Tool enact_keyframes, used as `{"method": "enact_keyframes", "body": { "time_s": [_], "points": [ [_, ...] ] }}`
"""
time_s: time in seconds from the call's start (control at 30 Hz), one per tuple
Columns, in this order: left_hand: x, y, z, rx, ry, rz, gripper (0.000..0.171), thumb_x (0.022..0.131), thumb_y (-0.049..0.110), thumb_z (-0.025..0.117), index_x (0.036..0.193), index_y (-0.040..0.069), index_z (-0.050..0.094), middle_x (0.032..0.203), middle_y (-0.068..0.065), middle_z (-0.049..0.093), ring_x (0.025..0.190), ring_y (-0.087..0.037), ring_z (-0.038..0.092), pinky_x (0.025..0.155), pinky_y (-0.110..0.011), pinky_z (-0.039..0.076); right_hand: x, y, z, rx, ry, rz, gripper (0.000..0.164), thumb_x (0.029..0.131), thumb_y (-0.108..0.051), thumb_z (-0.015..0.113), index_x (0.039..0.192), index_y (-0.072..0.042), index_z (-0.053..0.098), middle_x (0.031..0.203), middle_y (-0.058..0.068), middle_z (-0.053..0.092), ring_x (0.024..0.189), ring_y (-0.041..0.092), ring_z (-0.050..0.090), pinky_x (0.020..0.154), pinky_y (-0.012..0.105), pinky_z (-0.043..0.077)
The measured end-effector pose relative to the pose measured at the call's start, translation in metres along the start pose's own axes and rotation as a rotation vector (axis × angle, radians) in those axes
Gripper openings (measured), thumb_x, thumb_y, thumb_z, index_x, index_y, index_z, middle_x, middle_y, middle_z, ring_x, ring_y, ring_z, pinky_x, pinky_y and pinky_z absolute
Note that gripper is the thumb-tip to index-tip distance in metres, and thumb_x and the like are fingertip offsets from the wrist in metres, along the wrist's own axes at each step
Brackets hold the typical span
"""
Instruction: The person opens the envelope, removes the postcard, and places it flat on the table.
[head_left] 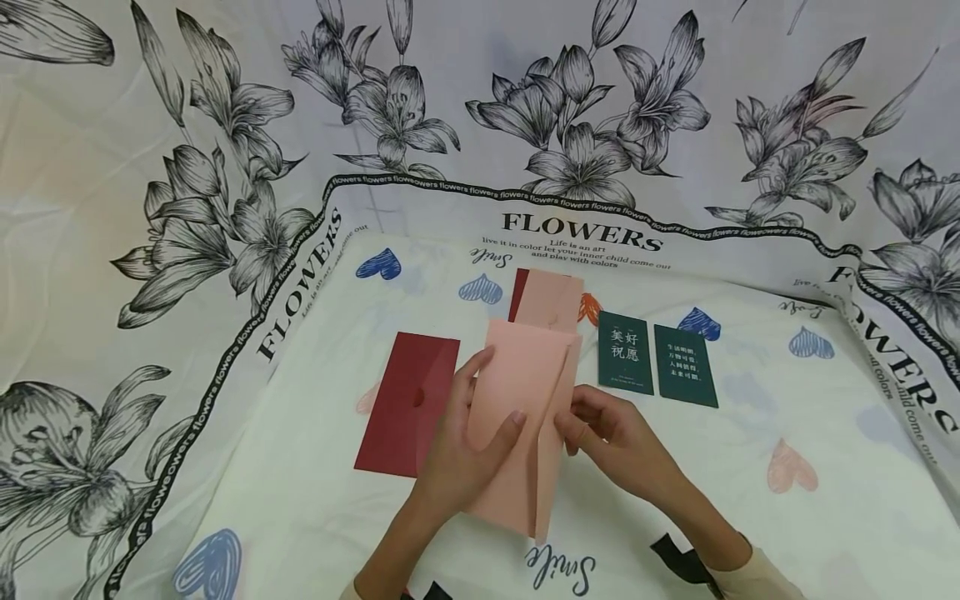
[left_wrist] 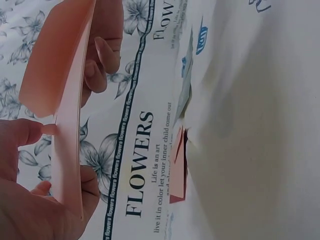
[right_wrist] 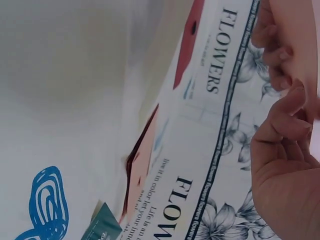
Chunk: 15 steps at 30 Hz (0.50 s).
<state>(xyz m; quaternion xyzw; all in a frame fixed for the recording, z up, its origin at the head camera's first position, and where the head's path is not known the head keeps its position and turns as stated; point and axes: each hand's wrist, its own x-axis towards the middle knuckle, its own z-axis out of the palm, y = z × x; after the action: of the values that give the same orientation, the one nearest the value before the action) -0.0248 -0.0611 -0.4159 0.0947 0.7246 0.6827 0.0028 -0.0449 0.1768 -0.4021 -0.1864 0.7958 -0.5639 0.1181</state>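
Note:
In the head view a pink paper envelope [head_left: 517, 367] is held up over the cloth, with a long flap along its right side. My left hand [head_left: 453, 458] grips it from the left, thumb across the front and fingers round the edge. At the right edge, my right hand [head_left: 622, 437] pinches the flap between thumb and curled fingers. The left wrist view shows the envelope [left_wrist: 67, 155] nearly edge-on, its flap [left_wrist: 52, 65] standing away from the body. Seen from the right wrist, the right hand [right_wrist: 285, 150] is bent at the envelope's edge.
Left of the hands lies a dark red envelope [head_left: 397, 400]. Behind them a pink paper piece [head_left: 553, 296] overlaps a dark red one [head_left: 518, 293]. Two dark green cards with white writing, a left card [head_left: 626, 375] and a right card [head_left: 686, 387], lie on the flower-and-heart-printed cloth [head_left: 750, 517].

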Motion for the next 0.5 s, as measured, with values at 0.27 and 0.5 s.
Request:
{"method": "enact_keyframes", "body": {
  "time_s": [0.27,0.5],
  "points": [
    [-0.0034,-0.0001,0.0001,0.006,-0.034,0.002,0.078,0.101,0.036,0.072,0.163,0.045,0.026,0.137,0.004,0.061,0.114,-0.017,0.066,0.096,-0.047,0.055,-0.0021,-0.0006,0.0026,-0.008,0.012,0.035,0.025,0.108,-0.023,0.064,0.131,-0.015,0.065,0.087,0.004,0.072,0.074,0.025,0.068,0.067,0.034,0.057],
    [-0.0046,-0.0022,-0.0004,0.035,-0.024,0.02,0.079,0.101,0.037,0.072,0.164,0.044,0.025,0.144,0.008,0.057,0.118,-0.014,0.064,0.098,-0.049,0.053,-0.0013,-0.0012,0.0089,-0.048,0.058,0.036,0.023,0.107,-0.025,0.066,0.128,-0.017,0.067,0.085,0.001,0.072,0.07,0.025,0.067,0.062,0.032,0.055]
  ]
}}
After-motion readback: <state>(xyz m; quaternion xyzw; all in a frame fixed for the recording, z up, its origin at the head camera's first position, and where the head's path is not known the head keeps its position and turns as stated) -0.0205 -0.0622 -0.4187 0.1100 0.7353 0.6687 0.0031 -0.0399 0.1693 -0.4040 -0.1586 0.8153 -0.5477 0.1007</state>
